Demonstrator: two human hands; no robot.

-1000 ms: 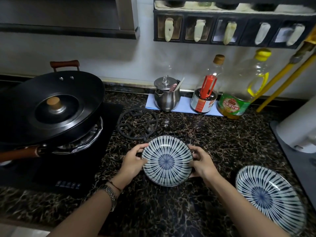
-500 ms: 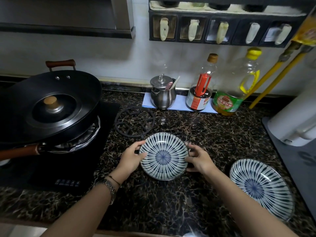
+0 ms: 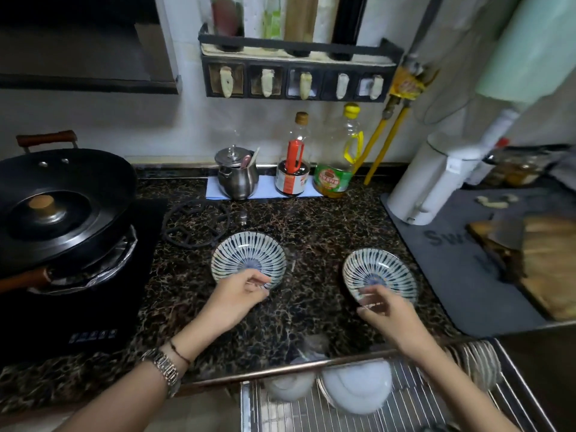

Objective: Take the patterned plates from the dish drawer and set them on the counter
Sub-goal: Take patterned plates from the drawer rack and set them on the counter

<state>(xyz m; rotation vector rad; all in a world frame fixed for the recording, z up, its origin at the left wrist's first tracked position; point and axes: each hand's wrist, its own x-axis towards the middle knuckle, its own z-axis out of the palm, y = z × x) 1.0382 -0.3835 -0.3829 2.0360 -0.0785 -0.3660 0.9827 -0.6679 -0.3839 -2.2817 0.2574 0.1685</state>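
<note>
Two blue-and-white striped plates rest on the dark marbled counter (image 3: 311, 232): the left plate (image 3: 248, 257) near the trivet, the right plate (image 3: 379, 271) beside the grey mat. My left hand (image 3: 238, 296) hovers over the near rim of the left plate, fingers loosely curled, holding nothing. Blurred, my right hand (image 3: 381, 305) hangs over the near edge of the right plate and is empty too. Below the counter edge the wire dish drawer (image 3: 405, 403) stands pulled out, with white bowls (image 3: 355, 388) and upright plates (image 3: 477, 363) in it.
A lidded black wok (image 3: 59, 204) sits on the cooktop at left, an iron trivet (image 3: 196, 222) next to it. By the wall stand a steel pot (image 3: 237, 176), sauce bottle (image 3: 293, 169) and oil bottle (image 3: 339, 160). A white kettle (image 3: 433, 182) and chopping board (image 3: 542, 260) lie right.
Both hands have let go of the left plate and drawn back toward me. The view has pulled back and down, so the open drawer now shows.
</note>
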